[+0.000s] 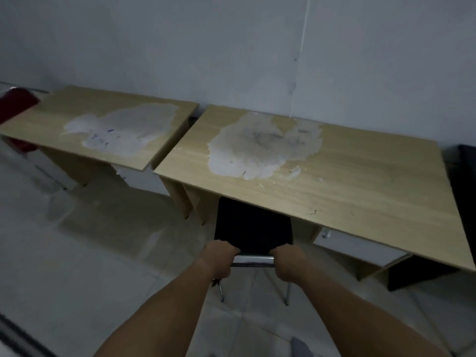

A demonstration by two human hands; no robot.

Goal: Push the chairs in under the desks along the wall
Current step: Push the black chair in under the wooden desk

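Observation:
A black chair (253, 228) with a chrome frame stands partly under the right wooden desk (360, 181); the front of its seat is hidden beneath the desktop. My left hand (219, 258) and my right hand (289, 264) both grip the chair's near edge, on either side of the chrome bar. Further left along the wall stands a second wooden desk (77, 117). Both desktops have large worn white patches.
A red chair (15, 104) stands at the far left end of the left desk. Something black (463, 202) stands at the right end of the right desk. The grey wall runs behind both desks. Pale tiled floor (90, 253) lies to my left.

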